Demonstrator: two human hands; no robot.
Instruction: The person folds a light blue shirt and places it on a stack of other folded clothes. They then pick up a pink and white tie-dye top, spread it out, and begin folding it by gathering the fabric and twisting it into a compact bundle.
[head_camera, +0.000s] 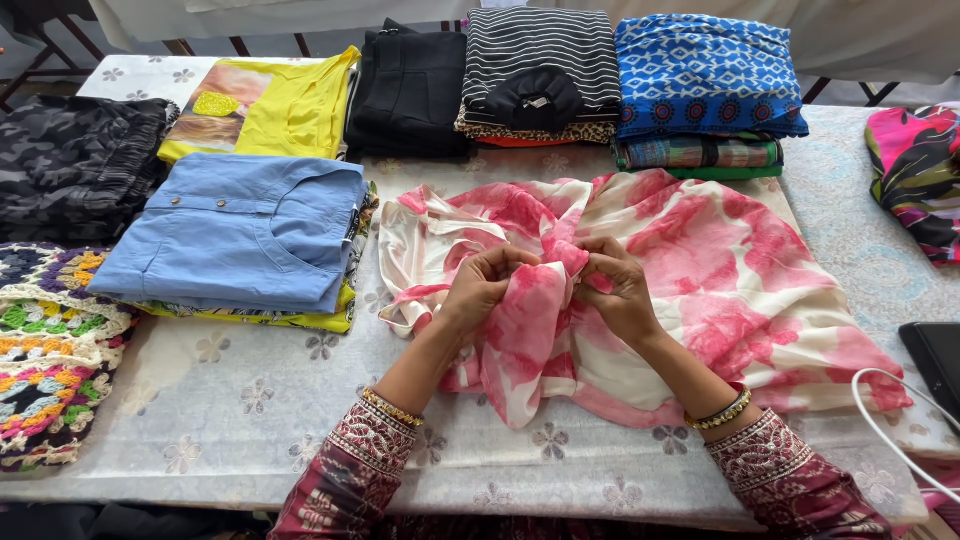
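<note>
A person's two bare hands meet at the centre of the frame over a thin pink and cream floral fabric (700, 270) that lies spread and rumpled across the middle and right of a bench covered in a pale cloth with grey flower prints (240, 400). The left hand (482, 287) is curled closed, its grip pinching a bunched fold of the fabric. The right hand (618, 285) is likewise closed, fingers gathered on the same bunch, so both hands touch the cloth and nearly touch each other. Both wrists carry gold bangles, and both arms wear maroon patterned sleeves entering from the bottom of the frame.

To the left of the fabric, a folded light blue buttoned shirt (240, 230) rests on a pile. In the upper left lie a yellow top (290, 105) and a dark camouflage garment (75, 165). A colourful crocheted blanket (45, 350) sits at the left edge. Along the top of the frame stand a folded black garment (410, 90), a black and white striped top (540, 50) and a blue patterned cloth (705, 75). A bright pink and black printed cloth (920, 175) lies at the right edge, with a white cable (880, 415) at lower right.
</note>
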